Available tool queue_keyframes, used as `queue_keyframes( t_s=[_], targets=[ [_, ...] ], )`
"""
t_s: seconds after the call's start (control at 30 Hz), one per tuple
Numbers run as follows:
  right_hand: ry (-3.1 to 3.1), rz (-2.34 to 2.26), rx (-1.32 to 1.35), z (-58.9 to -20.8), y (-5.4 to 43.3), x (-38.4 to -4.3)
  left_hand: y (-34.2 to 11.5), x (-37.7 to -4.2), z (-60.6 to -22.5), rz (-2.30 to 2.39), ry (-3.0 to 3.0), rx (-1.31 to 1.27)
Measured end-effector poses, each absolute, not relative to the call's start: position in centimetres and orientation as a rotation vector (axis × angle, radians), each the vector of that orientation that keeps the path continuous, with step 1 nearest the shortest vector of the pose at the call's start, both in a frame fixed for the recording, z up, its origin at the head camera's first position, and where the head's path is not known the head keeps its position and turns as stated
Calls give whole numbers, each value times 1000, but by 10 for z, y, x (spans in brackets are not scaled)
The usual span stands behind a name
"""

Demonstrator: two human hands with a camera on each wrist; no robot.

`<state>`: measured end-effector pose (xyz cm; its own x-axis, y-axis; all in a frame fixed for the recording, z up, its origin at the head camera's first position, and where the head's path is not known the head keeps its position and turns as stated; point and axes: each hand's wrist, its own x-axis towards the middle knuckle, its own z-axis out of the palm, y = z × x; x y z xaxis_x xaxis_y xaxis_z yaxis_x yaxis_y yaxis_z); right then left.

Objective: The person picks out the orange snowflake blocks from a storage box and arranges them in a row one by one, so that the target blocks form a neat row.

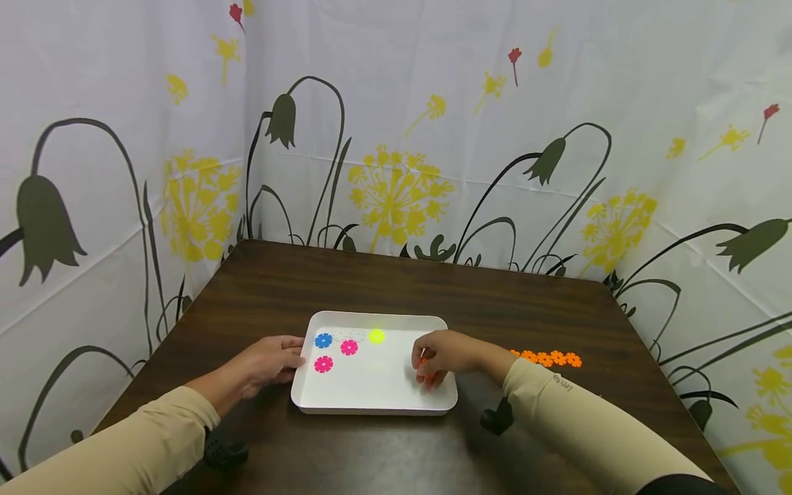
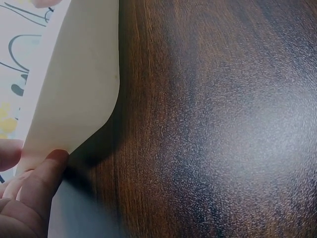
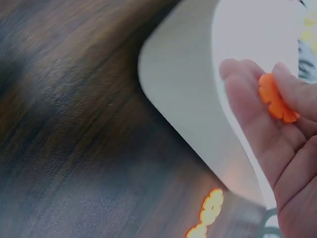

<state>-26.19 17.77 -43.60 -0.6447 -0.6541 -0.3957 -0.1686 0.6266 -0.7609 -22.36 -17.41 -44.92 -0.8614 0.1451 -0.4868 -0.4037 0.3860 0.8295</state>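
Note:
A white tray (image 1: 377, 411) lies on the table. My left hand (image 1: 262, 364) pinches its left edge, the thumb at the rim and the fingers against the outer wall in the left wrist view. Over the tray's right side, my right hand (image 1: 452, 350) holds an orange flower-shaped disc (image 3: 279, 99) between thumb and fingers. Inside the tray, toward the left, lie a blue disc (image 1: 323, 340), a pink disc (image 1: 349, 347) and a second pink disc (image 1: 324, 364). A yellow disc (image 1: 377, 336) sits near the far wall.
A row of several orange flower discs (image 1: 544, 359) lies to the tray's right, partly hidden by the right forearm. The dark wooden table (image 1: 396, 454) reaches back to a flower-patterned curtain (image 1: 396, 103). Dark objects (image 1: 497, 417) show beneath the wrists.

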Motion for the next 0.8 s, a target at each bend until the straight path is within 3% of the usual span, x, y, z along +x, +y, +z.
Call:
queue_keyframes(
  t_s=[0.33, 0.8],
  targets=[
    [1867, -1473, -301, -428, 227, -280, -175, -226, -448, 1479, 2163, -227],
    [2250, -1404, -174, -432, 364, -285, -174, -226, -448, 1471, 2162, -226]
  ],
)
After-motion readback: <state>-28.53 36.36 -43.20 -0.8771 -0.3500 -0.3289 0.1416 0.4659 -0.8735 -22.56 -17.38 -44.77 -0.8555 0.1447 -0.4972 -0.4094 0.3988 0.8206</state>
